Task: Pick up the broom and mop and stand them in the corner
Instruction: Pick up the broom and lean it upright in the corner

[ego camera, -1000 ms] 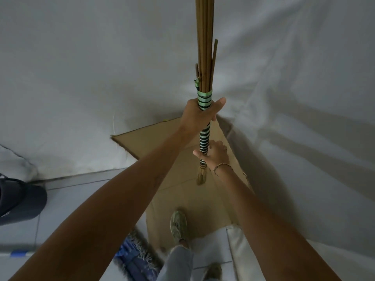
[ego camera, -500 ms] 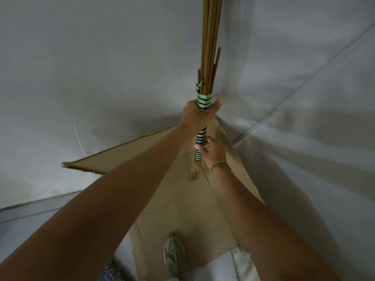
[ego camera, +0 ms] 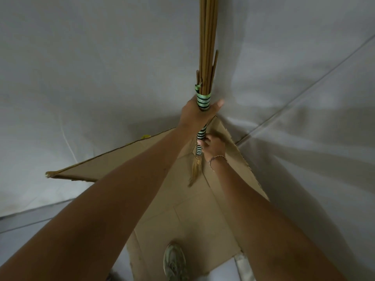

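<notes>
The broom [ego camera: 206, 57] is a bundle of thin brown sticks bound with green and black-and-white striped tape. It stands upright in the corner where two white walls meet, its bristle tip just above the cardboard. My left hand [ego camera: 197, 114] grips the green binding high up. My right hand [ego camera: 213, 146], with a bracelet on the wrist, holds the striped part lower down. No mop is in view.
A flattened cardboard sheet [ego camera: 182, 216] covers the floor in the corner. My shoe [ego camera: 174, 262] stands on its near edge. White walls [ego camera: 91, 78] close in on the left and right.
The view has moved closer into the corner. The broom and both hands sit deeper toward the wall junction, and the dark object and blue item at the left have left the frame.
</notes>
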Tool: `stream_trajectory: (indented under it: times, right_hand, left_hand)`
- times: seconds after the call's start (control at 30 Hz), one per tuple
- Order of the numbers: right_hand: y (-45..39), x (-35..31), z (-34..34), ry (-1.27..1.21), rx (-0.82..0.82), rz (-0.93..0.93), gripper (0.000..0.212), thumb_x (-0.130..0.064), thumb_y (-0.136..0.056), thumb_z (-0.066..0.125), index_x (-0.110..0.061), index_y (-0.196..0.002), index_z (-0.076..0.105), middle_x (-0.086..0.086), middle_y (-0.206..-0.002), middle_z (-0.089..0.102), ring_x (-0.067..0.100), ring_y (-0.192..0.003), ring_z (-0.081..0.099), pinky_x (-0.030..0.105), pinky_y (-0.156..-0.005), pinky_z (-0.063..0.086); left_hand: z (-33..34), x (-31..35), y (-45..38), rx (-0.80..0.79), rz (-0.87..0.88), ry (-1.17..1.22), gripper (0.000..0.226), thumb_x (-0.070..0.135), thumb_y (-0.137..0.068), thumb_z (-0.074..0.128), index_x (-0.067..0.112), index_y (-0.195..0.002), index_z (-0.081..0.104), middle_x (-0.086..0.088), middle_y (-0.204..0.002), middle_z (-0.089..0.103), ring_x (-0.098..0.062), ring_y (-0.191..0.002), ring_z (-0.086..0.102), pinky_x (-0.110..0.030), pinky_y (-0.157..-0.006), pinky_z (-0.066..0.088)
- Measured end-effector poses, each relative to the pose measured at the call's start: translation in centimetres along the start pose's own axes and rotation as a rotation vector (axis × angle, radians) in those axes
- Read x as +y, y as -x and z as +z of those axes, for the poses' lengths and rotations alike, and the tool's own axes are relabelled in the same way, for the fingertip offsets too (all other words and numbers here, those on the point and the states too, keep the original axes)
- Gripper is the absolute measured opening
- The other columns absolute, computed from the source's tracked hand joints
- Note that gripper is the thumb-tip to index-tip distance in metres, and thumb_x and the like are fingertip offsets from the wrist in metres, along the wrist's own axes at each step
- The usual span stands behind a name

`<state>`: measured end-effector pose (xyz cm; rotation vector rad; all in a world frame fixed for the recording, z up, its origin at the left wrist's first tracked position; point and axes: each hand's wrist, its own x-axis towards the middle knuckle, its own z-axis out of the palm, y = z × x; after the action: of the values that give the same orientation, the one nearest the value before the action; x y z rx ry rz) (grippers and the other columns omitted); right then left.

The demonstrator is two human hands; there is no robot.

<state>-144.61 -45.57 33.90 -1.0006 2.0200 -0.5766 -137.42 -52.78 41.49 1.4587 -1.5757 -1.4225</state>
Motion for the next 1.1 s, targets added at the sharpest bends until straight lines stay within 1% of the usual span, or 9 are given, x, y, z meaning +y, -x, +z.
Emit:
stream_trajectory:
  times: [0.1, 0.23, 0.3, 0.43, 0.5, 0.6, 0.67, 0.87, 1.1]
  right_hand:
    - [0.3, -0.6, 0.1, 0.024, 0.016, 0.050, 0.029, -0.018, -0.095, 0.049, 0.003, -0.112, 0.061, 0.024, -0.107, 0.067, 0.037, -0.102, 0.062, 0.028, -0.072, 0.038]
    - [1.9, -1.4, -1.4, 0.076, 0.058, 0.072, 0.015, -0.008, -0.091, 0.050, -0.008, -0.082, 0.061, 0.018, -0.089, 0.063, 0.029, -0.088, 0.060, 0.024, -0.069, 0.036]
    - [2.6, -1.5, -2.3, 0.036, 0.118, 0.065, 0.023, 0.001, -0.085, 0.049, -0.014, -0.068, 0.054, 0.011, -0.084, 0.058, 0.025, -0.086, 0.058, 0.020, -0.069, 0.035]
    - [6.6, -2.1, -4.1, -0.004, 0.155, -0.004, 0.028, 0.009, -0.084, 0.046, 0.004, -0.101, 0.068, 0.020, -0.106, 0.070, 0.029, -0.102, 0.064, 0.012, -0.073, 0.038]
    - [9.2, -2.5, -4.7, 0.065, 0.124, -0.079, 0.030, 0.009, -0.083, 0.045, -0.001, -0.098, 0.068, 0.022, -0.093, 0.070, 0.031, -0.091, 0.064, 0.023, -0.076, 0.045]
    - [13.0, -2.7, -5.2, 0.252, 0.040, -0.146, 0.043, -0.003, -0.089, 0.044, -0.011, -0.129, 0.056, 0.019, -0.114, 0.068, 0.035, -0.106, 0.062, 0.035, -0.090, 0.051]
    - [16.2, -2.4, -5.8, 0.344, 0.003, -0.180, 0.039, -0.013, -0.092, 0.043, -0.016, -0.130, 0.051, 0.017, -0.115, 0.066, 0.036, -0.105, 0.062, 0.039, -0.083, 0.052]
    - [26.3, -1.8, -9.1, 0.601, -0.046, -0.428, 0.035, -0.022, -0.098, 0.035, -0.010, -0.129, 0.047, 0.013, -0.129, 0.053, 0.032, -0.119, 0.050, 0.042, -0.091, 0.043]
    - [40.6, -0.8, -14.9, 0.738, -0.060, -0.520, 0.056, -0.037, -0.099, 0.022, -0.014, -0.150, 0.014, 0.001, -0.161, 0.011, 0.022, -0.149, 0.004, 0.047, -0.118, 0.014]
  left_hand:
    - [-1.0, 0.2, 0.3, -0.031, 0.051, -0.141, 0.067, 0.045, -0.073, 0.079, 0.012, -0.123, 0.051, 0.004, -0.107, 0.059, -0.005, -0.089, 0.054, -0.015, -0.070, 0.039]
    - [-2.3, 0.6, 1.5, -0.016, 0.039, -0.251, 0.067, 0.035, -0.071, 0.083, 0.008, -0.124, 0.052, -0.006, -0.117, 0.060, -0.013, -0.100, 0.052, -0.023, -0.080, 0.038]
    - [-2.8, 0.6, 2.1, -0.012, -0.012, -0.263, 0.063, 0.028, -0.072, 0.083, 0.005, -0.122, 0.053, -0.010, -0.118, 0.061, -0.020, -0.106, 0.056, -0.025, -0.081, 0.040]
    - [-4.2, 1.0, 5.2, -0.006, -0.062, -0.482, 0.053, 0.023, -0.084, 0.072, 0.000, -0.126, 0.049, -0.016, -0.128, 0.055, -0.029, -0.119, 0.052, -0.033, -0.094, 0.040]
    - [-5.0, 1.1, 7.7, -0.020, -0.073, -0.604, 0.043, 0.017, -0.091, 0.062, -0.002, -0.127, 0.049, -0.020, -0.131, 0.052, -0.033, -0.122, 0.049, -0.037, -0.098, 0.037]
    - [-6.2, 0.7, 12.3, -0.114, -0.069, -0.821, 0.042, 0.018, -0.097, 0.050, -0.002, -0.133, 0.045, -0.022, -0.137, 0.047, -0.036, -0.128, 0.042, -0.040, -0.104, 0.034]
    - [-6.9, 1.0, 16.1, -0.143, -0.046, -0.930, 0.041, 0.019, -0.097, 0.048, 0.000, -0.133, 0.044, -0.020, -0.135, 0.048, -0.035, -0.128, 0.040, -0.043, -0.103, 0.036]
    - [-6.6, 4.8, 27.7, -0.079, -0.006, -0.954, 0.030, 0.013, -0.094, 0.047, -0.002, -0.119, 0.053, -0.021, -0.122, 0.053, -0.035, -0.118, 0.046, -0.044, -0.092, 0.043]
    - [-5.5, 13.0, 44.8, 0.042, -0.010, -0.964, 0.045, 0.029, -0.096, 0.045, 0.002, -0.132, 0.047, -0.021, -0.132, 0.055, -0.037, -0.124, 0.049, -0.046, -0.100, 0.044]
